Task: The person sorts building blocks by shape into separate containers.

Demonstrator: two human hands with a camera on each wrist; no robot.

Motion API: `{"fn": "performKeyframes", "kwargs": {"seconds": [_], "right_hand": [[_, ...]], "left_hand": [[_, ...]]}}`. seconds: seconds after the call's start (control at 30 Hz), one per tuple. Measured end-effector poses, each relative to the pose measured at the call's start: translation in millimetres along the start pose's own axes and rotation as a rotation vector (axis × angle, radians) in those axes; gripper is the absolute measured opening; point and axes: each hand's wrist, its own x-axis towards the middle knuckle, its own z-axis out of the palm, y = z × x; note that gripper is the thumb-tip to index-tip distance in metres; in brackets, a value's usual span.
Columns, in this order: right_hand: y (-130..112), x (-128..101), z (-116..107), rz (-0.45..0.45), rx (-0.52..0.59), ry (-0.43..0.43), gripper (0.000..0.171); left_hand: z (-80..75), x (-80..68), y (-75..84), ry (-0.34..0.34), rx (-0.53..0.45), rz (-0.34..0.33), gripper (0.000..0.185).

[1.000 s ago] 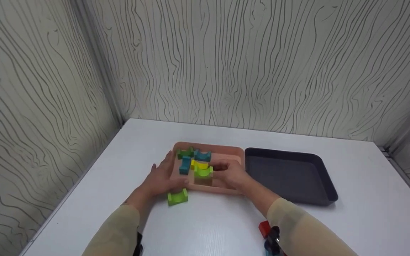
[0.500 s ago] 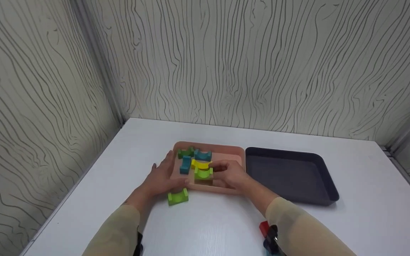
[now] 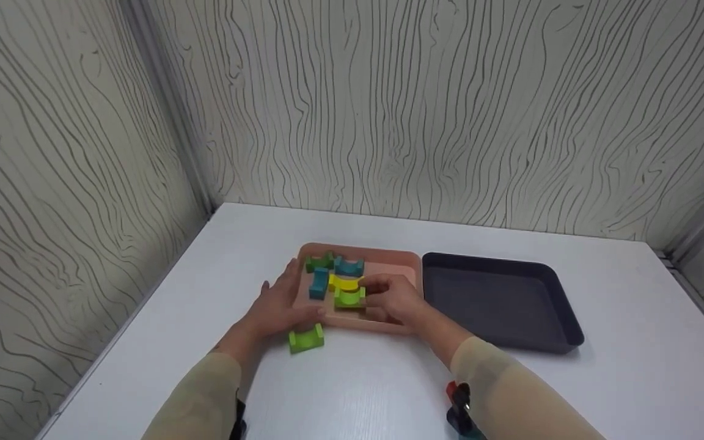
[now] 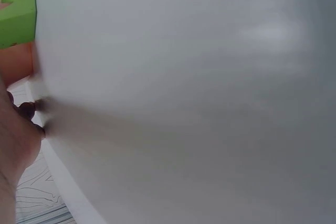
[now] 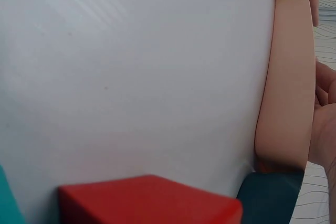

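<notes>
**Green block into the pink tray**

My right hand [image 3: 398, 300] pinches the green arch block [image 3: 349, 297] and holds it low in the pink tray [image 3: 388, 260], beside the yellow block [image 3: 344, 283]. My left hand [image 3: 278, 305] lies flat with relaxed fingers on the tray's left edge, I think to keep it from sliding. In the tray I count five blocks: two green, two blue, one yellow. One more green block [image 3: 305, 338] waits on the table [image 3: 364, 391], and one dark tray [image 3: 498, 302] stands to the right
</notes>
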Motion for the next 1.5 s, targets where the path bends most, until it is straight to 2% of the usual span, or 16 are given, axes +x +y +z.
{"fn": "performKeyframes", "kwargs": {"seconds": [0.17,0.6,1.17,1.33,1.5], "right_hand": [[2.7,1.8,2.5,-0.034,0.003,0.010,0.039],[-0.2,3.3,2.4,-0.021,-0.043,0.024,0.040],[1.5,5.0,2.3,-0.047,0.016,0.000,0.044],[2.4,6.4,3.8,-0.036,0.044,0.040,0.042],[2.8,6.5,3.0,-0.077,0.122,0.141,0.043]], "left_hand": [[1.4,-0.5,-2.0,0.007,0.000,0.008,0.126],[-0.5,-1.3,2.1,0.001,-0.028,-0.022,0.128],[-2.7,0.8,-0.8,0.009,0.000,-0.016,0.133],[-1.6,0.1,-1.5,0.013,-0.005,-0.016,0.131],[0.2,0.2,-0.9,0.010,-0.014,-0.017,0.130]]}}
